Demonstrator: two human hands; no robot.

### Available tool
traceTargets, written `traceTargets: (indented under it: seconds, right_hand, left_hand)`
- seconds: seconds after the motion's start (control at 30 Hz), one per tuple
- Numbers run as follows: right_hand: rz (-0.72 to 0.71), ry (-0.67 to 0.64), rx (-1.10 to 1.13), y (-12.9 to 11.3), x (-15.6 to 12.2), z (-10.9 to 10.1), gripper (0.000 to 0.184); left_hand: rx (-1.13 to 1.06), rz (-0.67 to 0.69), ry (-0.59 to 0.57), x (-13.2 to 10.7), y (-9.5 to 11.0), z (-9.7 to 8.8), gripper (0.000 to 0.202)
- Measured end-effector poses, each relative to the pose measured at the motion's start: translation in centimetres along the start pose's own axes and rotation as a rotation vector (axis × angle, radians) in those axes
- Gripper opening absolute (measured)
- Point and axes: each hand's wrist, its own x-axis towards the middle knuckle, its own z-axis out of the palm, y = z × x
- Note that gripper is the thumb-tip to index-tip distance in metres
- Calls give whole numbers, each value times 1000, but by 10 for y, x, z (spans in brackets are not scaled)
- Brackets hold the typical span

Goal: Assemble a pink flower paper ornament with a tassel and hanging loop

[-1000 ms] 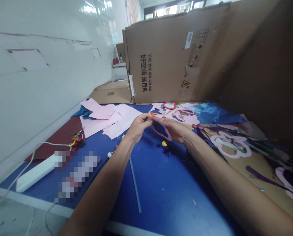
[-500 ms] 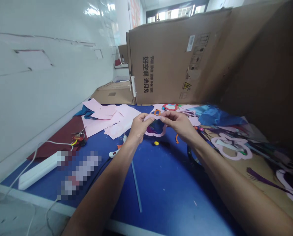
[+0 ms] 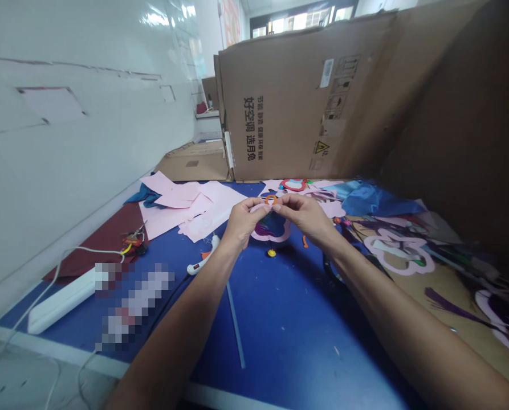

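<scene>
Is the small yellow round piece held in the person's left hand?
No, the small yellow round piece lies on the blue work surface, apart from the left hand, which holds a pink paper cutout.

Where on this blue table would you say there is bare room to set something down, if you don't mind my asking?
The blue tabletop shows widest between the left forearm and right forearm, right of the thin clear plastic strip. It is crowded ahead, with loose pink paper sheets, and rightward, over tan cardboard with pink cut-out outlines.
</scene>
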Motion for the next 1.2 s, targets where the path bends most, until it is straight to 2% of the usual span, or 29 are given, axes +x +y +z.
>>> traceTargets:
  seconds: [0.47,0.7,1.2]
  right_hand:
    - [-51,58,-50,9,2,6,35]
    - [-50,30,-57,8,2,7,34]
    - [-71,-18,-118,9,2,5,33]
  left_hand:
    - [21,-3,-14,0,0,4,26]
    - [49,-7,25,-2,3,5,24]
    - [50,4,-4,-2,0,3,25]
